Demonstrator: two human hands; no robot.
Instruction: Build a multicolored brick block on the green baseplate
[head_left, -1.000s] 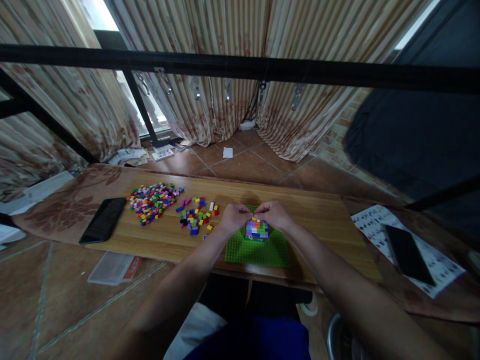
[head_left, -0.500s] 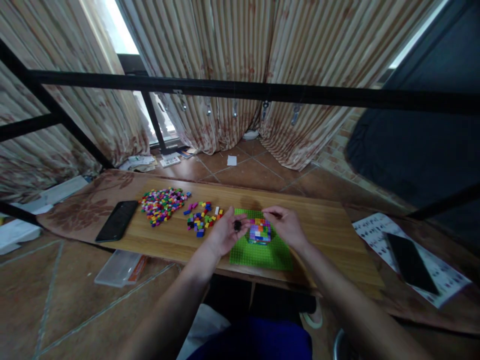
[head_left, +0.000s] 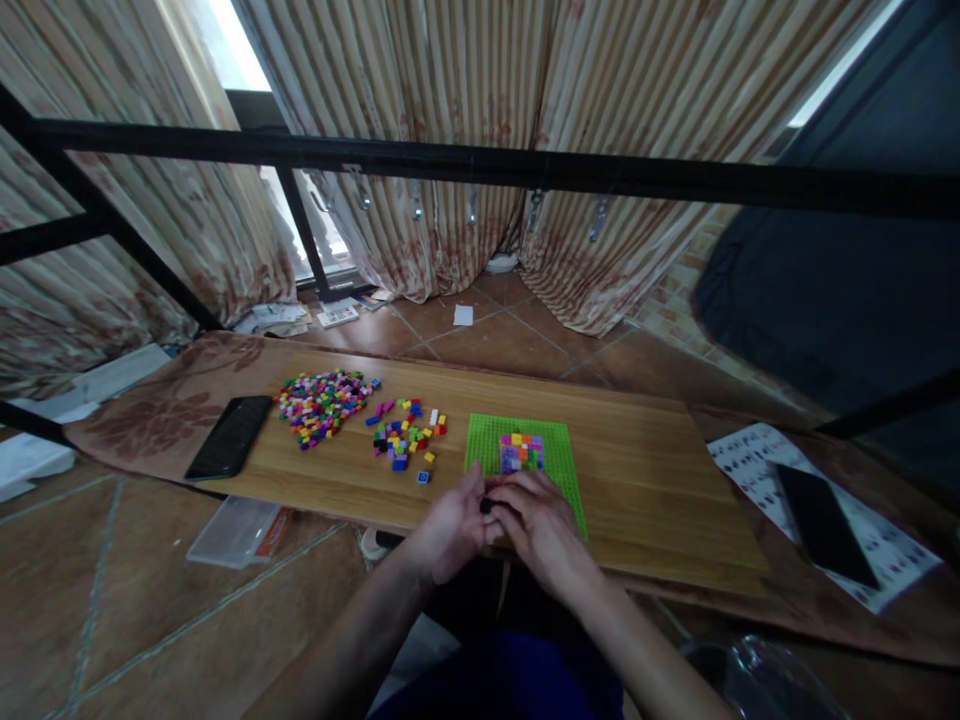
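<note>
In the head view, the person's two bare hands met low over the near edge of one wooden board (head_left: 652,480). The left hand (head_left: 454,530) lay palm up, its fingers loosely extended in a shallow cup, with a small clump of dark pieces (head_left: 486,506) resting on it; how many were in the clump could not be counted. The right hand (head_left: 546,525) was bent over it, fingers narrowed together and tips at the clump, though whether they pinched a piece could not be told. Just beyond the hands stood one multicoloured brick build (head_left: 521,453), set on one green baseplate (head_left: 561,465), its near side partly covered by the right hand. To the left lay two groups of loose bricks: one large heap (head_left: 322,405), too dense to count, and one smaller scatter (head_left: 405,440), with one blue brick (head_left: 423,478) apart at its near side. Two dark phones were in sight, a left phone (head_left: 229,437) beside the heap and a right phone (head_left: 825,525) on one printed sheet (head_left: 750,445). One clear plastic box (head_left: 229,535) lay on the tiled floor.
</note>
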